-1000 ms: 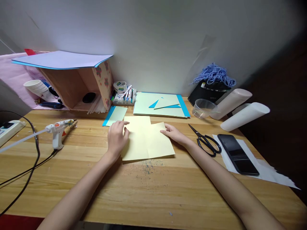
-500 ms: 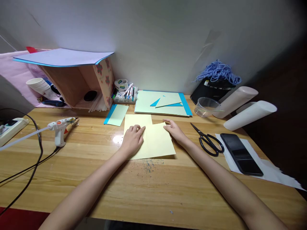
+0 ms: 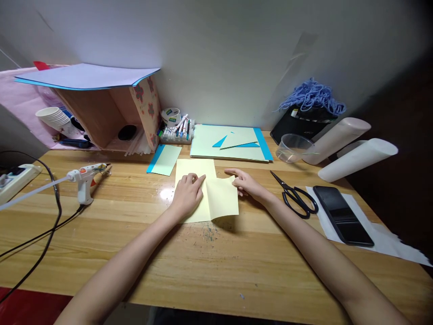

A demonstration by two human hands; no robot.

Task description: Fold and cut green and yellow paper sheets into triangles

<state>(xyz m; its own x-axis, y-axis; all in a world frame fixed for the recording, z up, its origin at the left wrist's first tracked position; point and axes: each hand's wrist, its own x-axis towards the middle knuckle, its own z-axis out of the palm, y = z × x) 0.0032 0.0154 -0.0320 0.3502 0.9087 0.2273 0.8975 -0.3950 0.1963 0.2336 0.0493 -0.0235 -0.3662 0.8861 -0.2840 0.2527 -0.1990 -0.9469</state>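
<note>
Paper folding on the wooden table. We press our left hand flat on the left half of the pale yellow sheet, fingers loosely curled, fingertips down near the crease line, gripping nothing. Our right hand pinches the sheet's right edge between thumb and fingers and lifts that flap off the table, index finger extended. The sheet lies at centre, just in front of the stack of green and blue card, with a smaller green piece beside its upper left corner.

Risks, as we judge them:
- Fold may run skew if the lifted flap drifts off the existing crease; the pinch is at one corner only, so the far end is free to swing.
- The sheet may slide on the glossy wood if the left hand's pressure eases.
- The scissors lie near our right forearm, blades open slightly; a wide sweep could knock them.
- The glue gun stands well to the left, its cord trailing; apart from the work for now.
</note>
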